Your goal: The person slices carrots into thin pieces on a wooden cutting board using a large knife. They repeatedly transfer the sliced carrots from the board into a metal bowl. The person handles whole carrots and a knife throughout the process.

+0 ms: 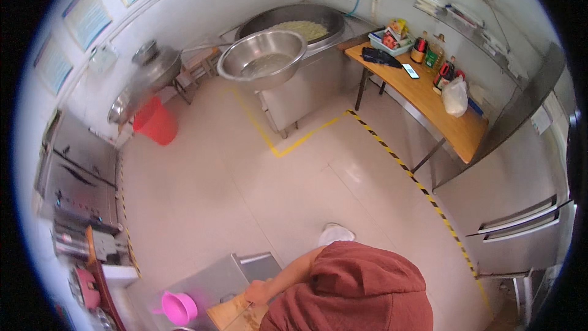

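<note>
My right hand (258,292) is at the bottom of the head view, its bare forearm coming out of a maroon sleeve (367,280). Its fingers look curled at a wooden board (229,310) on a metal worktop (204,280). A thin dark line runs from the fingers across the board; whether it is a blade, and whether the hand grips it, I cannot tell. My left hand is out of view. Left of the board stands a pink plastic dipper (179,308).
A steel basin (262,62) holding liquid sits before a large wok (337,20) with pale food. Bottles, a basket (390,46) and a phone (410,71) lie on a wooden table (422,96). A red bucket (158,122) stands left; a steel refrigerator (510,202) is at right.
</note>
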`<state>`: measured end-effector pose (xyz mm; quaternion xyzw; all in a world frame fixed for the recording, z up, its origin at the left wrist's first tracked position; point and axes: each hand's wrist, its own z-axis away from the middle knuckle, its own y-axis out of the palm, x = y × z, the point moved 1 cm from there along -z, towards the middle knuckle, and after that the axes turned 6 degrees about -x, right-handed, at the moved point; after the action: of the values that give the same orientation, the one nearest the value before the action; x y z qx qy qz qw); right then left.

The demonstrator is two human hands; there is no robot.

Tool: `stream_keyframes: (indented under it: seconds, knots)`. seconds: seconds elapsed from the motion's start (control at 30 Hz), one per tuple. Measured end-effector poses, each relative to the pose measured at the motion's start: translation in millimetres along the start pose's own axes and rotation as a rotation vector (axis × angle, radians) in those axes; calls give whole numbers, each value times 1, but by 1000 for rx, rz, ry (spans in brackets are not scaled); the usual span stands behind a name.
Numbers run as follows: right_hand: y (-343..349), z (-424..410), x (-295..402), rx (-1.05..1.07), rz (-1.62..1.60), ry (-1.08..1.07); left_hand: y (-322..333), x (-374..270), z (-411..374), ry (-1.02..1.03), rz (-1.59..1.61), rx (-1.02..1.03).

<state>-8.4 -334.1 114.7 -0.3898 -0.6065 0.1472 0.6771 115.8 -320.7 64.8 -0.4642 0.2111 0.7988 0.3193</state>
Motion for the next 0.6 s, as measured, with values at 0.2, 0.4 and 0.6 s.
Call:
stream_keyframes:
  seconds: [0.2, 0.4, 0.6]
  knots:
    - [-128, 73, -82, -138, -62, 46, 168, -18, 1, 1, -110, 74]
    - [-183, 140, -175, -267, -78, 211, 311, -16, 19, -40, -182, 140]
    - [-213, 174, -209, -278, -163, 264, 348, -18, 38, -41, -196, 134]
